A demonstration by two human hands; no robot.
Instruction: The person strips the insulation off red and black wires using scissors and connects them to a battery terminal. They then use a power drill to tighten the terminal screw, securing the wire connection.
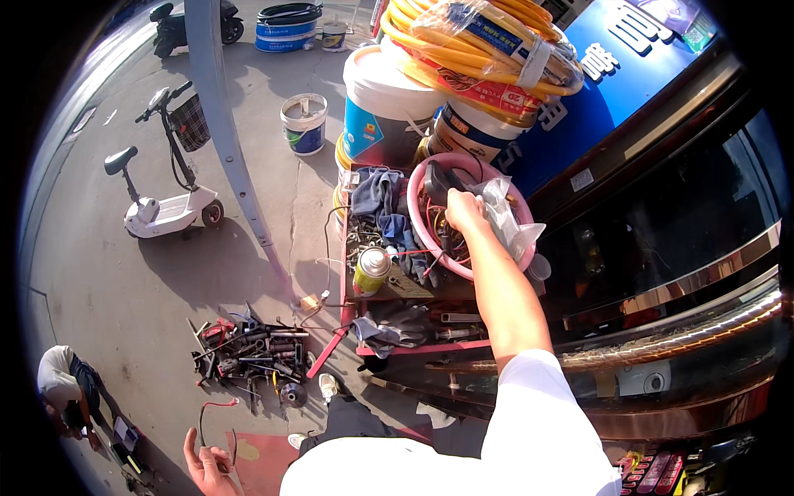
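While the big stuff sits up top — coil of yellow hose in clear wrap (480, 45) on white plastic buckets (389, 103) — my work is lower, in the round pink plastic basin (422, 178) on the red cart shelf (413, 347). My right hand (463, 211) is down in that basin, fingers curled around a dark, blocky tool handle (438, 183); grasp looks closed on it, though the far side is hidden. Judging by bulk, it's rigid and fairly heavy, so hold at the thick body, not the thin red wires (434, 223) tangled below, which will snag. Crumpled clear plastic bag (509, 219) beside my wrist is light and slippery. Yellow-green spray can (370, 271) stands just left of the basin. My left hand (207, 467), low in view, pinches a thin red wire loop (217, 407): limp, weightless, needs only fingertips.
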